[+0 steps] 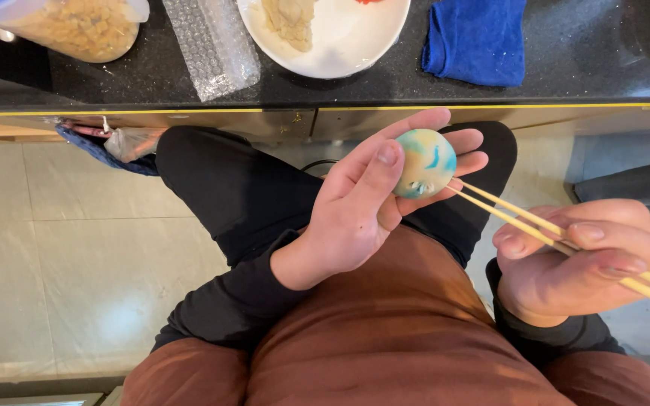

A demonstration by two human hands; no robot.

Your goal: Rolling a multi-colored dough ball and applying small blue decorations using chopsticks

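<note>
My left hand (pixel 362 210) cups a round ball of dough (pixel 424 162), pale yellow streaked with blue and green, with the thumb pressed on its left side. My right hand (pixel 577 259) grips a pair of wooden chopsticks (pixel 524 218); their tips touch the ball's lower right side. Both hands hover over my lap, just in front of a dark counter edge (pixel 325 105).
On the black counter stand a white plate (pixel 347 53) with a lump of pale dough (pixel 289 21), a folded blue cloth (pixel 477 39), a strip of bubble wrap (pixel 212 46) and a clear container (pixel 77 26) of crumbly beige food. Tiled floor lies to the left.
</note>
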